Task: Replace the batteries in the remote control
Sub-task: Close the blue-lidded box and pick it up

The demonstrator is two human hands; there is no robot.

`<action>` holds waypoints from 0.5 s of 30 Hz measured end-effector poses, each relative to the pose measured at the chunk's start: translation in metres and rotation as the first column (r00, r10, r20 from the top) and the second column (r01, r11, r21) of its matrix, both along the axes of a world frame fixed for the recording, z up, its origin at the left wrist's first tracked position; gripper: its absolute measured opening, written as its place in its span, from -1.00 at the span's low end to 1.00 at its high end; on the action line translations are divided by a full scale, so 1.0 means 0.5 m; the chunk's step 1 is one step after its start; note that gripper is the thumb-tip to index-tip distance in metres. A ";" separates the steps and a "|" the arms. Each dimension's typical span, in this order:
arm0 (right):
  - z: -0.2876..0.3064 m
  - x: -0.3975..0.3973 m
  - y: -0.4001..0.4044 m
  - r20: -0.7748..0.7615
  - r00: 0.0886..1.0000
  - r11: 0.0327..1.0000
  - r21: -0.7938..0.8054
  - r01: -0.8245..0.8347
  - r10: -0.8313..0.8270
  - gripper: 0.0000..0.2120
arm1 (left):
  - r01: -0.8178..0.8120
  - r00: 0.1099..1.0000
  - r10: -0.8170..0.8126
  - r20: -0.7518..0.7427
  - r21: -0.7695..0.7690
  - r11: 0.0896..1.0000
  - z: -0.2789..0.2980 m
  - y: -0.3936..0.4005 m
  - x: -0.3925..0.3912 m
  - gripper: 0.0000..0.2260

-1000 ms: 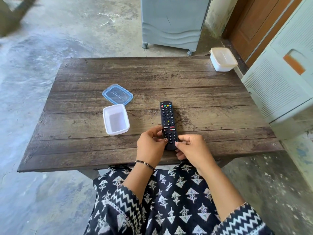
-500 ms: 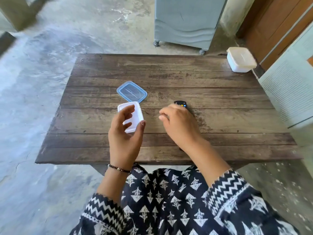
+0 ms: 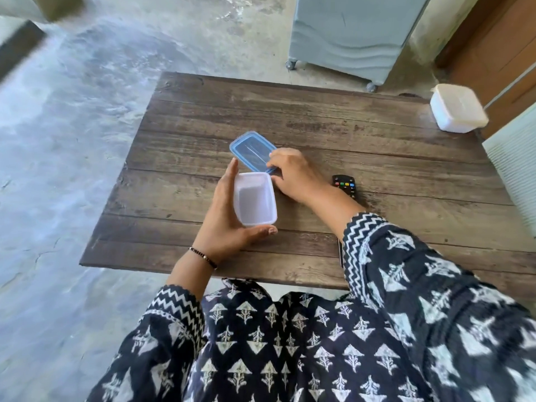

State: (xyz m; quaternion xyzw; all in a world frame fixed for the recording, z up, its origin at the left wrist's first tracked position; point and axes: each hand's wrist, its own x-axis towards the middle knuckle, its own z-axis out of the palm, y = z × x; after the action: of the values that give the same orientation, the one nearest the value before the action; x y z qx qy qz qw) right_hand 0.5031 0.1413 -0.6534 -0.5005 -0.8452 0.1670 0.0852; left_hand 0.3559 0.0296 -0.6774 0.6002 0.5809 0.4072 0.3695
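The black remote control [image 3: 345, 186] lies on the wooden table [image 3: 377, 158], mostly hidden under my right forearm; only its top end with coloured buttons shows. My left hand [image 3: 226, 219] cups the small white open container [image 3: 255, 198] from its left and near sides. My right hand [image 3: 293, 175] reaches across to the blue-rimmed clear lid [image 3: 251, 150], with its fingertips on the lid's near right edge. The container looks empty. No batteries are visible.
A closed white container [image 3: 456, 111] sits at the table's far right corner. A grey wheeled cabinet [image 3: 353, 33] stands beyond the table, and a white slatted unit [image 3: 513, 169] stands close to its right side. My patterned clothing fills the foreground.
Both hands have left the remote. My left hand moved to the white container and closed around it; my right hand crossed to the blue lid. The camera view swung left.
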 end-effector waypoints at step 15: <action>0.057 0.035 -0.066 -0.091 0.959 0.943 0.179 0.280 -0.268 -0.83 | -0.109 0.992 0.112 -0.050 0.054 0.993 0.007 -0.024 0.013 0.17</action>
State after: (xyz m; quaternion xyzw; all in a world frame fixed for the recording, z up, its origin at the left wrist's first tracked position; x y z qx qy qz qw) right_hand 0.5205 0.1084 -0.6248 -0.5969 -0.7762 0.0884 0.1826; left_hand 0.3625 0.0177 -0.6738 0.5869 0.6122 0.4259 0.3153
